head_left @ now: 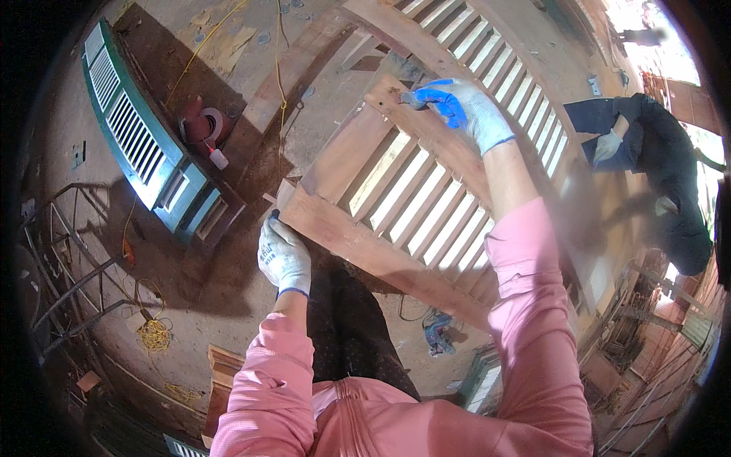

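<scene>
A bare-wood louvered shutter (365,236) lies in front of me, its pale slats running between wide brown rails. My left hand (283,257), in a white glove with dark fingertips, is closed at the shutter's near left corner, gripping its edge. A small wooden block (285,193) sticks up beside that corner. At the far left corner, my right hand (466,113) wears a white glove with a blue palm. Its fingers pinch a small greyish piece (410,99) against the wood, too small to name. A dark hole shows in the frame next to it.
Another louvered shutter (506,68) lies beyond. A green-painted shutter (129,129) rests at left, near reddish sanding rolls (205,126) and a small white bottle (218,158). Yellow cord (154,333) and a metal frame (65,266) are lower left. A person in dark clothes (662,167) bends at right.
</scene>
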Demonstrator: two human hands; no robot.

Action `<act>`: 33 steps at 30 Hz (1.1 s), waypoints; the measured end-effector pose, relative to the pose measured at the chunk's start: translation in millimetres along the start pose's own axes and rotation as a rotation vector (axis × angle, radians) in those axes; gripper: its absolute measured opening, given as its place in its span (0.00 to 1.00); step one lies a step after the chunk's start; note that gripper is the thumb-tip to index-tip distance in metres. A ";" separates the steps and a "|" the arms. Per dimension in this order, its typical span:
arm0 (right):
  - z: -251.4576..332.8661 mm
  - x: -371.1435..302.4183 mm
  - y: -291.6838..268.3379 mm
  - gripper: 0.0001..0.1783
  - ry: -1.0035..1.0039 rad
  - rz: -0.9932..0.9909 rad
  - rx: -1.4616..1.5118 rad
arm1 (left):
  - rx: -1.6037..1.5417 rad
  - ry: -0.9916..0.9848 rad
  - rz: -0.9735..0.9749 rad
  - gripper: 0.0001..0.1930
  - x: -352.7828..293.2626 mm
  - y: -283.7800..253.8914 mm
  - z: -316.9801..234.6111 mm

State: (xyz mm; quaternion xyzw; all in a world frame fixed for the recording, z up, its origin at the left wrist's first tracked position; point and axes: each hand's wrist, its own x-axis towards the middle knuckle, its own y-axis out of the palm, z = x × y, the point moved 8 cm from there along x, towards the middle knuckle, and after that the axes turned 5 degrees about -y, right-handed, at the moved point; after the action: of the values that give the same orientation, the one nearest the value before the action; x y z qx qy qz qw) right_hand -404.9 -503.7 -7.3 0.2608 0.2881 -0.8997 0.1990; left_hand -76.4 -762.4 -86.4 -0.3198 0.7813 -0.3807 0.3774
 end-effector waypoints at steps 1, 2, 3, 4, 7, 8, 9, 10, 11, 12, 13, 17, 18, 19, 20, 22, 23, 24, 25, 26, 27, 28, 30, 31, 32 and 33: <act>-0.1 3.2 -2.8 0.10 -0.012 0.011 -0.076 | 0.002 -0.002 -0.002 0.22 0.1 0.5 0.4; -0.4 9.5 -8.2 0.10 -0.024 0.022 -0.151 | 0.014 0.001 -0.004 0.22 0.3 0.6 -0.2; 5.5 8.7 -7.8 0.10 -0.036 0.035 -0.228 | 0.026 0.001 -0.006 0.22 0.1 0.2 -0.6; 9.5 5.8 -9.3 0.10 -0.050 0.000 -0.236 | 0.038 0.002 -0.008 0.23 -0.2 0.1 -0.9; 25.8 -4.4 -9.4 0.12 -0.178 -0.098 -0.373 | 0.027 -0.007 -0.014 0.23 0.6 0.1 0.1; 29.8 -6.0 -7.3 0.12 -0.280 -0.127 -0.495 | 0.034 -0.011 -0.013 0.23 0.8 0.4 0.3; 36.1 -11.0 -4.4 0.13 -0.381 -0.156 -0.619 | 0.039 -0.014 -0.009 0.23 0.8 0.4 0.3; 47.0 -23.9 2.1 0.14 -0.408 -0.191 -0.771 | 0.045 -0.019 -0.006 0.23 0.5 0.9 0.6; 57.6 -39.3 11.2 0.16 -0.435 -0.226 -0.922 | 0.032 -0.030 0.005 0.23 0.2 1.0 1.2; 67.0 -52.8 20.9 0.17 -0.463 -0.260 -1.073 | 0.020 -0.042 0.014 0.23 -0.1 0.2 1.9; 68.1 -59.3 26.6 0.14 -0.471 -0.257 -1.151 | 0.007 -0.048 0.027 0.24 0.1 0.6 1.4; 64.9 -80.8 36.2 0.13 -0.762 -0.420 -1.246 | 0.030 -0.042 0.008 0.24 1.2 3.1 4.7; 63.1 -80.5 35.4 0.13 -0.753 -0.417 -1.211 | 0.030 -0.037 0.012 0.24 0.8 2.7 3.8; 62.0 -79.9 34.5 0.14 -0.744 -0.413 -1.176 | 0.030 -0.032 0.015 0.24 0.5 2.6 3.1; 62.9 -79.5 34.7 0.14 -0.761 -0.426 -1.218 | 0.023 -0.024 0.014 0.24 0.3 2.5 2.5; 64.2 -77.4 35.5 0.15 -0.792 -0.449 -1.302 | 0.011 -0.007 0.011 0.24 0.5 2.4 2.2; 64.5 -76.5 37.2 0.15 -0.789 -0.444 -1.315 | 0.012 -0.012 0.011 0.24 0.8 2.5 3.0; 65.8 -75.6 39.0 0.16 -0.788 -0.439 -1.329 | 0.012 -0.016 0.012 0.23 1.1 2.4 3.1; 66.3 -74.6 40.4 0.16 -0.786 -0.434 -1.342 | 0.012 -0.022 0.012 0.23 1.3 2.3 3.5; 65.6 -76.0 40.5 0.17 -0.821 -0.438 -1.329 | 0.015 -0.024 0.013 0.23 1.6 2.7 4.0; 62.5 -78.5 38.8 0.17 -0.855 -0.447 -1.315 | 0.017 -0.024 0.012 0.23 1.7 3.3 4.1; 60.4 -80.4 38.4 0.18 -0.890 -0.456 -1.300 | 0.019 -0.024 0.011 0.23 1.9 3.5 3.9; 58.8 -81.0 38.7 0.19 -0.912 -0.493 -1.320 | 0.011 -0.029 0.014 0.23 0.2 0.3 0.8; 57.7 -81.0 38.8 0.19 -0.922 -0.512 -1.330 | 0.007 -0.031 0.017 0.23 -0.5 -0.6 -0.4; 55.4 -79.7 37.8 0.20 -0.914 -0.535 -1.328 | -0.004 -0.032 0.010 0.23 -0.6 -0.5 -0.1; 53.0 -78.0 37.1 0.20 -0.907 -0.558 -1.326 | -0.015 -0.034 0.003 0.23 -0.8 0.1 0.6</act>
State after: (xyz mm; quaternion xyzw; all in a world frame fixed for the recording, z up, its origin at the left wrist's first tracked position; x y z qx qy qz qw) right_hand -343.6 -548.5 59.9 -0.3762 0.7016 -0.5784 0.1779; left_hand -75.5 -762.0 -86.5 -0.3277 0.7782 -0.3686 0.3888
